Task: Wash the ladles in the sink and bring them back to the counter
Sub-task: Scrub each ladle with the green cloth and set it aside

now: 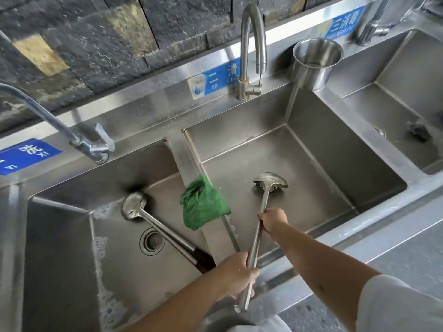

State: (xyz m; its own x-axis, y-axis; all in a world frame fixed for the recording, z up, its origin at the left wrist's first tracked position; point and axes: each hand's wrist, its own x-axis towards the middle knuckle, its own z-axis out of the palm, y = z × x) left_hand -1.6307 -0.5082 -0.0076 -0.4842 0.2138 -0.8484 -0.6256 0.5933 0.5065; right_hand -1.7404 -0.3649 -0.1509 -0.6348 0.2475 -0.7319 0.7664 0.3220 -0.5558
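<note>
Over the middle basin (335, 168) of a steel three-basin sink, a person is holding a long steel ladle (260, 216) with both hands. Its long axis is running steeply from the near rim down and away into the basin, with the bowl pointing to the far side and sitting over the drain (275, 190), the handle end pointing back toward the person and sticking out below the near hand. The bowl seems to be lying on its side, though glare is making its exact tilt hard to read.

The left hand (236, 275) is closing fully around the lower part of the handle, fingers wrapping it near the end. The right hand (273, 221) is gripping the same handle higher up, about midway, also curled tight around it.

A second ladle (153, 224) is lying in the left basin (60, 236), untouched by either hand. Its bowl is resting on the basin floor toward the far left, beside that basin's drain (152, 241), and its shaft is slanting toward the near right, ending in a dark grip (203, 259) leaning at the divider between the basins.

A green cloth (202, 204) is draping over that divider, just left of the held ladle. A gooseneck tap (251, 51) is standing behind the middle basin, and a steel cup (314, 63) is sitting on the ledge to its right.
</note>
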